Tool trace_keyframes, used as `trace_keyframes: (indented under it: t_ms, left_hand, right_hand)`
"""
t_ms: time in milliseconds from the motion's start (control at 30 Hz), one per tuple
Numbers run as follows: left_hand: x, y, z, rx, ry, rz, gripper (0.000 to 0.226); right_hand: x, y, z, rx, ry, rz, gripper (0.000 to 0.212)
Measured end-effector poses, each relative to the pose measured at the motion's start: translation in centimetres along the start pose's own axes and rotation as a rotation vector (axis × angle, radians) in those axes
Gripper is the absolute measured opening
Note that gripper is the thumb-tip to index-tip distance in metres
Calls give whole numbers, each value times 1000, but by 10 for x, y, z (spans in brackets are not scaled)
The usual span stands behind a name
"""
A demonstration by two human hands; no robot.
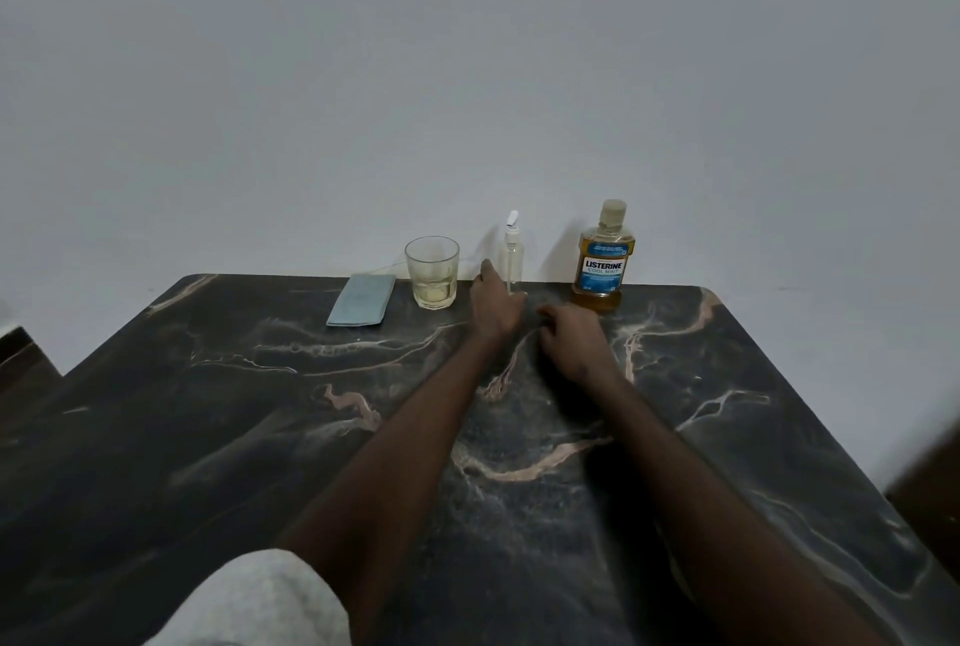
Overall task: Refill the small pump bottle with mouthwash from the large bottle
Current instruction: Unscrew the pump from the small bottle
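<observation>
Marble counter (208, 437): dark stone with pale pinkish veins, set against a plain pale wall (467, 74). The things stand in a row along its far edge.
Fabric (260, 604): a pale grey patch at the near left, by the upper part of the left arm. Whether it is a sleeve I cannot tell.
Cloth (362, 301): folded, blue-grey, lying flat at the left end of the row, just beside the glass.
Glass (432, 271): a clear tumbler, upright, with a shallow layer of pale yellow liquid in the bottom.
Left hand (496, 307): it sits at the foot of the pump bottle, back of the hand up. The thumb is raised and spread to the bottle's left, with a gap between them. Its fingers (521, 297) lie by the base on the right side. They look released, not closed round the bottle. Whether they touch it I cannot tell from where I stand.
Pump bottle (511, 256): small, slim and clear, upright between the glass and the large bottle, with its white pump head on top. The dim light hides how much is in it.
Right hand (571, 341): just right of the left hand and low over the counter, near the large bottle but apart from it. Its fingers are loosely curled downward, grasping nothing.
Large bottle (601, 263): upright at the right end of the row, cap on. Amber liquid shows above and below a blue label reading LISTERINE COOL MINT.
</observation>
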State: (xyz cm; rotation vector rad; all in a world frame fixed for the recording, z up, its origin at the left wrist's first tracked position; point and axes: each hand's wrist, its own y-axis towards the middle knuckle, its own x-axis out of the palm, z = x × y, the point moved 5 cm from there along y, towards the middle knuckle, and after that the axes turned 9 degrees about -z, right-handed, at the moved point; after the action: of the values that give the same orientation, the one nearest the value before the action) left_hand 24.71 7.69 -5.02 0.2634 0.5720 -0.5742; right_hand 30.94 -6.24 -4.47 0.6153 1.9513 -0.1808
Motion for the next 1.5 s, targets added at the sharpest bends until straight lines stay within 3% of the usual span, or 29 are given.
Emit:
trace_keyframes:
  t_ms: [233, 400, 600, 900, 1100, 1267, 1500]
  left_hand:
    - [3, 8, -4, 41, 14, 97, 39]
    - [-15, -19, -6, 96, 38, 71, 33]
    - [-49, -89, -18, 174, 97, -30, 38]
    - [-105, -216, -34, 241, 48, -170, 43]
    - [-124, -260, -54, 265, 83, -154, 43]
    - [-131, -280, -48, 280, 81, -125, 33]
    - [-140, -289, -42, 291, -86, -108, 62]
  right_hand:
    - [-4, 0, 6, -28, -4, -36, 35]
    - [-4, -7, 2, -15, 1, -76, 32]
    - [-9, -37, -13, 14, 46, -60, 28]
    - [-2, -119, -69, -63, 194, -109, 40]
    - [15, -168, -110, -164, 497, -207, 50]
    - [28, -180, -129, -161, 597, -210, 51]
    - [27, -189, -134, -165, 620, -142, 47]
